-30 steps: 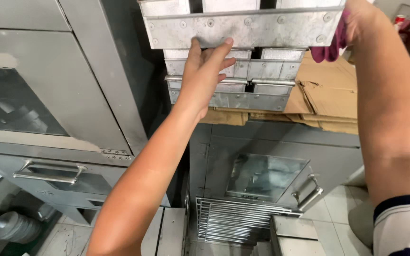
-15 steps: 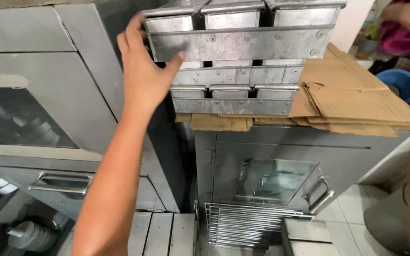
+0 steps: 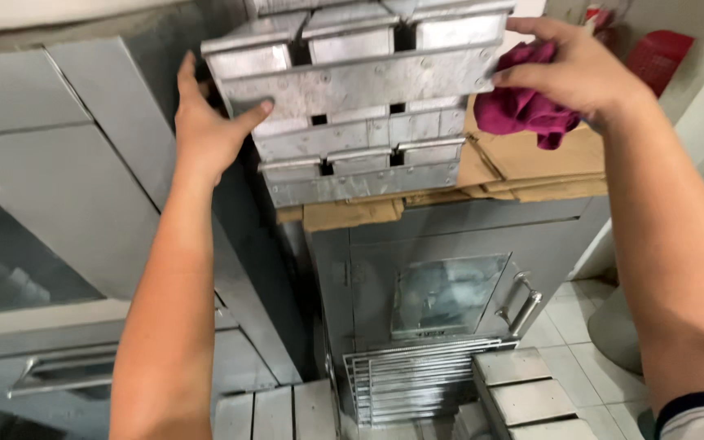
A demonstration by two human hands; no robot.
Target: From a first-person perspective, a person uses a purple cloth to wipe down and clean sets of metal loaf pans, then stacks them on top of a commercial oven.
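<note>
Flattened sheets of brown cardboard (image 3: 531,167) lie on top of a small grey metal oven (image 3: 458,277), which has a glass window (image 3: 446,295) in its door and a silver bar handle (image 3: 519,303) on the right side. Below it a stack of wire cooling racks (image 3: 413,379) stands on the tiled floor (image 3: 588,358). To the left rises a tall stainless steel cabinet (image 3: 67,195) with a long door handle (image 3: 59,376) low down. A red plastic basket (image 3: 653,53) sits in the far right corner.

Grey metal baking tins (image 3: 352,90), magenta cloth (image 3: 523,110), brown cardboard (image 3: 531,167)
</note>
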